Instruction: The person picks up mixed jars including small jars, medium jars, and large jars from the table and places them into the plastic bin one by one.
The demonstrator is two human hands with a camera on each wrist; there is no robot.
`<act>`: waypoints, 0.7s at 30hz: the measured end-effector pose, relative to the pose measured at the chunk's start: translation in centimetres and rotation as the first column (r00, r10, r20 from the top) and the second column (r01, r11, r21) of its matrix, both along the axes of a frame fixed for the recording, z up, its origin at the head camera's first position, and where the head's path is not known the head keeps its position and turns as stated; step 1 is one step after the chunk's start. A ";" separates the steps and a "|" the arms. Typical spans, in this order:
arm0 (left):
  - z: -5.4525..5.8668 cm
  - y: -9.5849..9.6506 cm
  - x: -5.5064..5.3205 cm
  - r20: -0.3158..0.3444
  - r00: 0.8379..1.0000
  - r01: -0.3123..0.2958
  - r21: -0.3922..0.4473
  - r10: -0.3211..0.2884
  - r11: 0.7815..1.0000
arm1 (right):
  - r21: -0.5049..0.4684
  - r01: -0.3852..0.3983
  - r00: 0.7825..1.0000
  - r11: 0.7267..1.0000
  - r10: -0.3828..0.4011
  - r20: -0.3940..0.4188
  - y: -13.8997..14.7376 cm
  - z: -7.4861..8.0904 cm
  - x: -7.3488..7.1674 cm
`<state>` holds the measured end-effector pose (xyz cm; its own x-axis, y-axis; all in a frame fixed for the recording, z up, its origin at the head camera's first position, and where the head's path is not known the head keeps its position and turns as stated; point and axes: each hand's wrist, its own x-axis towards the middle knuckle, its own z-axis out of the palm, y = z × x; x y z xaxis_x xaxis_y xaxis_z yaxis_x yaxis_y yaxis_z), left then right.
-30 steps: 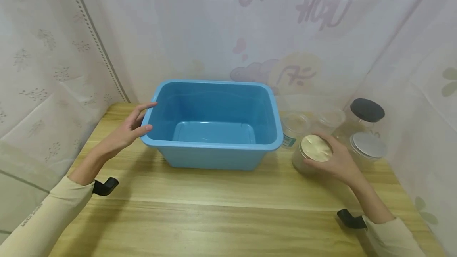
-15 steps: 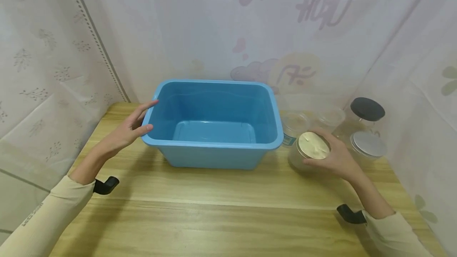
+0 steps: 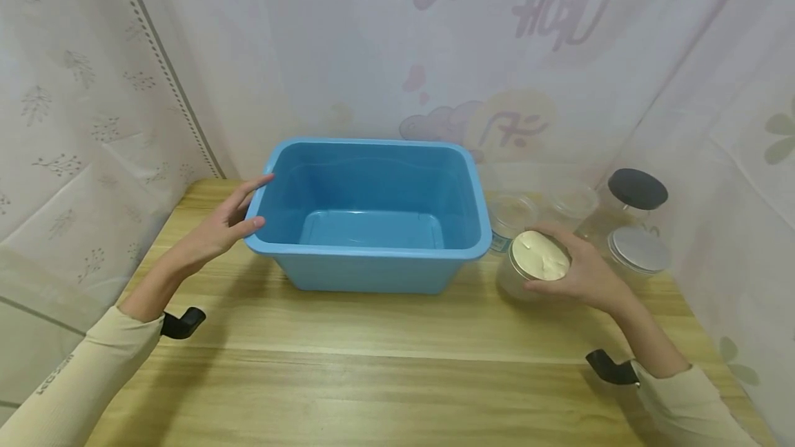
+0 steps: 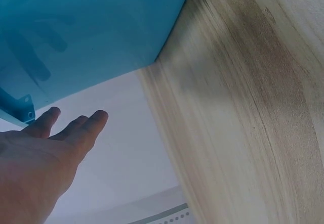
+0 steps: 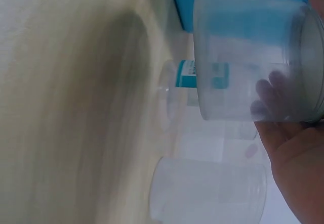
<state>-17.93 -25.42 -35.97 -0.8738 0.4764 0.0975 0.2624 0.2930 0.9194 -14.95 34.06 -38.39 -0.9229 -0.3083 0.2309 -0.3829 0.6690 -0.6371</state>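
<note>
A blue plastic tub (image 3: 369, 271) stands on the wooden table with nothing inside it. My left hand (image 3: 211, 230) rests at its left rim, thumb and forefinger tips on the edge. Seen in the left wrist view, the other fingers (image 4: 88, 128) stretch out almost straight beside the tub's outer wall. To the right of the tub, my right hand (image 3: 586, 271) grips a clear jar (image 5: 243, 42) around its top, near the pale cream lid (image 3: 540, 256). In the right wrist view the jar's base is off the tabletop, with a shadow beneath.
Behind the held jar stand a clear jar with a teal label (image 3: 500, 241) and another clear jar (image 3: 571, 199). Farther right are a black-lidded jar (image 3: 638, 188) and a silver-lidded jar (image 3: 641, 250). Printed curtains (image 3: 348, 54) enclose the table's back and sides.
My right hand has carried the cream-lidded jar slightly left, away from the silver-lidded jar and closer to the tub. The left hand and the tub have stayed put.
</note>
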 end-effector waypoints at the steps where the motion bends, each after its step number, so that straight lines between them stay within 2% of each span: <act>1: 0.0 0.0 0.0 -0.001 1.000 0.001 0.000 -0.001 1.000 | -0.004 -0.012 1.000 1.000 0.012 0.001 0.1 -0.1 -0.1; 4: 0.1 0.0 0.0 -0.005 1.000 0.002 -0.001 -0.002 1.000 | -0.011 -0.038 0.999 0.999 0.038 0.003 0.3 -0.1 -0.4; 11: 0.2 0.3 0.0 -0.015 1.000 0.010 0.013 -0.010 1.000 | -0.038 -0.091 0.996 0.995 0.091 -0.008 0.0 0.8 -0.3; 18: 0.1 0.3 0.0 -0.018 1.000 0.011 0.023 -0.010 1.000 | -0.093 -0.170 0.985 0.981 0.164 -0.061 -1.9 3.7 0.5; 21: 0.1 0.3 0.0 -0.019 1.000 0.008 0.013 -0.008 1.000 | -0.115 -0.185 0.982 0.976 0.179 -0.061 -2.4 4.5 0.6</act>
<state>-17.93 -25.14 -35.91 -0.8679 0.4818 0.1205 0.2820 0.2786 0.9181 -14.31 31.67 -33.93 -0.8402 -0.4372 0.3207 -0.5244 0.5049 -0.6856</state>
